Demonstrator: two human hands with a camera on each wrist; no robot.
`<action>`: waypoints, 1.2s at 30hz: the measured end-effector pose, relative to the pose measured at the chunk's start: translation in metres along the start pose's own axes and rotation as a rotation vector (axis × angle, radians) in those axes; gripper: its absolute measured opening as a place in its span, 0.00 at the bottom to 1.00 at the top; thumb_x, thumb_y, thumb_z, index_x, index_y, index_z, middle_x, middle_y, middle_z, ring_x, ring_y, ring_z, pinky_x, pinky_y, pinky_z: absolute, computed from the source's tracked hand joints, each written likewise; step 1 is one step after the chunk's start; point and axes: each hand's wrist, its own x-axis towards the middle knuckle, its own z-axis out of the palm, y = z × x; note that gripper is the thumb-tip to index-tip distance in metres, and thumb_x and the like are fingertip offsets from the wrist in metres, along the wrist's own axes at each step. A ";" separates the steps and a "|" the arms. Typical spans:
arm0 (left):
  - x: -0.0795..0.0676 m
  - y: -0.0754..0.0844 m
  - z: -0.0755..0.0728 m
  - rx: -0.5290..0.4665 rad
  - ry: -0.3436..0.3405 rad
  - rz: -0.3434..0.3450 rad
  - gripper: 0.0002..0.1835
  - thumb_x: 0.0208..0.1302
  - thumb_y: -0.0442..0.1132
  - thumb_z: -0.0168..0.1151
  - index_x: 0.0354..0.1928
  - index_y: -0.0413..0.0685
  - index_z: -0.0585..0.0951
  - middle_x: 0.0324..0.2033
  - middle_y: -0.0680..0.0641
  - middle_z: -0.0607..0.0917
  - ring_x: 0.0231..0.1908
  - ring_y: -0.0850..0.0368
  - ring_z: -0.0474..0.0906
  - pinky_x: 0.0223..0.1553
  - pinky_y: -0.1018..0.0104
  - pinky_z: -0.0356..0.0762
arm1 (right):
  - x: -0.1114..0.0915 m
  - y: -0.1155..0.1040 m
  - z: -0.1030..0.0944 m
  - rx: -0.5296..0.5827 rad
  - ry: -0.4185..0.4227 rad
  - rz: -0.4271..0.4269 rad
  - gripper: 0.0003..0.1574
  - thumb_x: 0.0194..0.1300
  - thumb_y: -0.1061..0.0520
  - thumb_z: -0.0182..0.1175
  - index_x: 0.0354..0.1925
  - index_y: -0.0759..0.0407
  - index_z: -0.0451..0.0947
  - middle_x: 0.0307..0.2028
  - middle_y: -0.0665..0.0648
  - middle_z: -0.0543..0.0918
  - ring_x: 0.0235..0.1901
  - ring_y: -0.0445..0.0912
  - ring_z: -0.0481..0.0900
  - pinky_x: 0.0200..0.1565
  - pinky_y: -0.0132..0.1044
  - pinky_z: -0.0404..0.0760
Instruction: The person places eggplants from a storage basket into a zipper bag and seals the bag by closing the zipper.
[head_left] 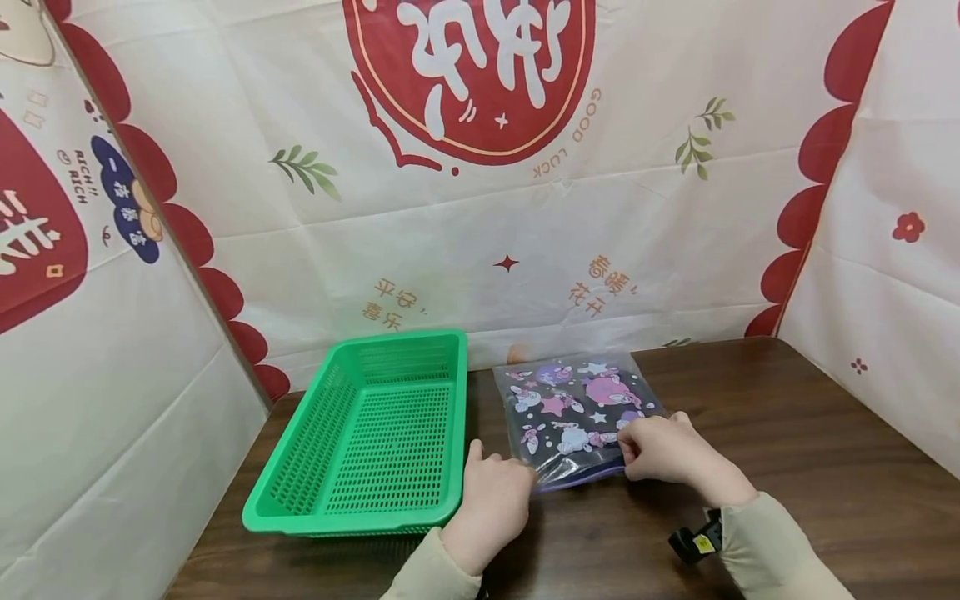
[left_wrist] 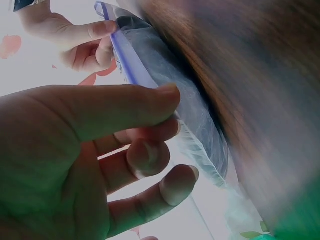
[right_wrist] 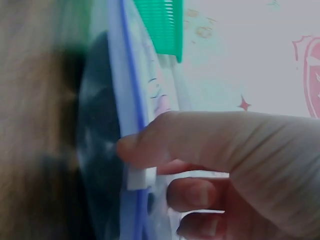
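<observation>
A clear zip bag (head_left: 553, 405) printed with pink, purple and white cartoon figures and stars lies on the table, with something dark inside. Along its near edge runs a purple zip strip (right_wrist: 131, 85). My left hand (head_left: 495, 504) pinches the left end of that edge between thumb and index finger, the other fingers loosely bent. At the right part of the strip, my right hand (head_left: 667, 450) pinches the white slider (right_wrist: 144, 179) between thumb and forefinger. What the dark contents are, I cannot tell.
Just left of my left hand stands a green perforated plastic basket (head_left: 390, 450) with nothing in it. The brown wooden table (head_left: 817, 467) extends to the right. Printed white cloth (head_left: 465, 225) hangs behind and at both sides. A black strap device (head_left: 697, 542) is on my right wrist.
</observation>
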 end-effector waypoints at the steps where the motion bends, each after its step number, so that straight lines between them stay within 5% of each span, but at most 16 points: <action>1: 0.000 0.001 0.000 0.002 -0.010 0.003 0.02 0.46 0.43 0.62 0.23 0.63 0.80 0.19 0.57 0.77 0.19 0.57 0.65 0.40 0.50 0.55 | -0.003 0.001 0.001 -0.013 0.008 -0.006 0.16 0.39 0.54 0.62 0.11 0.42 0.63 0.10 0.38 0.64 0.15 0.34 0.63 0.32 0.44 0.51; 16: -0.003 0.008 -0.002 0.029 -0.012 0.023 0.04 0.48 0.44 0.61 0.27 0.65 0.81 0.24 0.58 0.81 0.24 0.57 0.72 0.48 0.45 0.54 | -0.027 0.018 0.002 -0.130 0.134 -0.089 0.20 0.39 0.54 0.63 0.13 0.39 0.60 0.10 0.35 0.60 0.15 0.32 0.60 0.31 0.44 0.50; 36: -0.005 0.013 -0.001 0.074 -0.040 -0.002 0.05 0.48 0.45 0.60 0.30 0.64 0.81 0.26 0.57 0.82 0.27 0.56 0.75 0.50 0.45 0.54 | -0.052 0.069 -0.004 -0.181 0.140 0.003 0.18 0.37 0.56 0.61 0.14 0.39 0.59 0.11 0.36 0.60 0.15 0.32 0.59 0.29 0.43 0.49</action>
